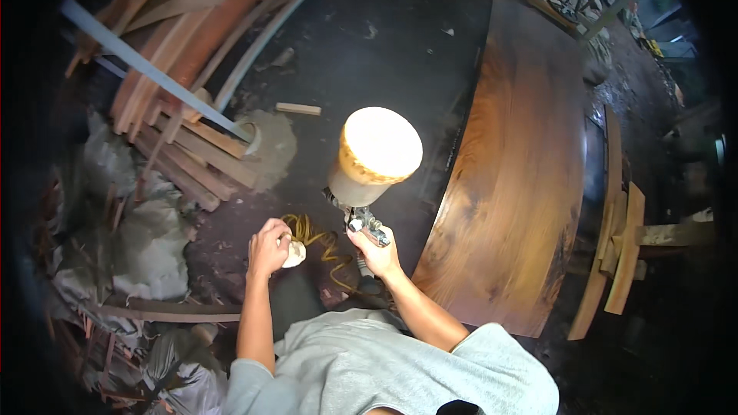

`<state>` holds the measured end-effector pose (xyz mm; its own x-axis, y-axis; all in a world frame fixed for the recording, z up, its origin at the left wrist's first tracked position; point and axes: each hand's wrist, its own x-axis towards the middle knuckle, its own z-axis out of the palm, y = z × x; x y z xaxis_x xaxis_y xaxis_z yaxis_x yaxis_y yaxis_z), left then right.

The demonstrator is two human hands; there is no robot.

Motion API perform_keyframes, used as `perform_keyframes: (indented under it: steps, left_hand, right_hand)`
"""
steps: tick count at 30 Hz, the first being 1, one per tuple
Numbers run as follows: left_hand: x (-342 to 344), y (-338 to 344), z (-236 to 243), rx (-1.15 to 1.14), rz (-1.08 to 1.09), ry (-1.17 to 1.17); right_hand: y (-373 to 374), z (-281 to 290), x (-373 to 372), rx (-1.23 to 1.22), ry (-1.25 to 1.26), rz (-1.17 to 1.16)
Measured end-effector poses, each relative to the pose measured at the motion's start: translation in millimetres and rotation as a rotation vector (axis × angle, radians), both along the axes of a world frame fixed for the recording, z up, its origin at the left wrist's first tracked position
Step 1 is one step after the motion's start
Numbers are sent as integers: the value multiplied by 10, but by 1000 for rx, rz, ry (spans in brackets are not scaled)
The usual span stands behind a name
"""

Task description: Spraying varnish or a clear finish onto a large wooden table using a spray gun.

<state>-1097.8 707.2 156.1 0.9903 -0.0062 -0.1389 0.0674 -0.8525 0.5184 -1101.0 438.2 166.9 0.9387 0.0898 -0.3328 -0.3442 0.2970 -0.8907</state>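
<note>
Plainly, the right hand point(377, 252) has its grip wrapped around a spray gun point(361, 219), held out in front of the body with a big pale cup point(375, 155) on top. Just left of it, the left hand point(267, 249) has its grip closed on a whitish wad point(294, 254). A yellow coiled hose point(328, 246) shows between the hands. Rightward stretches a long brown wooden board point(507, 184); wood strips point(196, 146) lie piled at the upper left.

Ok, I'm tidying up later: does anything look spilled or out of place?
A small wood strip lies alone, apart from the stacked boards. Beside them, a pale patch could be a spill. Brown stains mark the spray cup.
</note>
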Motion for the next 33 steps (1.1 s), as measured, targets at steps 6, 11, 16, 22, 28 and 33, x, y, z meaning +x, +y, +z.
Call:
perform_keyframes:
  steps: [6,11,16,22,28,33]
  left_hand:
    - [1685,26,-939,-32,-289,157]
    - [3202,118,-1595,-167,-547,104]
    - [4980,326,-1713,-144,-621,209]
    - [6759,284,-1732,33,-693,225]
    - [8827,-559,-1830,56,-719,203]
    - [10475,-1576,-1797,74,-755,184]
  right_hand:
    - [102,-651,870,-191,170,-250]
    - [174,-853,1655,-374,253,-516]
    - [221,-981,2618,-325,275,-833]
    - [28,-1061,3983,-230,214,-836]
    - [-680,-1063,6216,-400,64,-989]
    - [-1855,-1049,8378,-641,-117,-900]
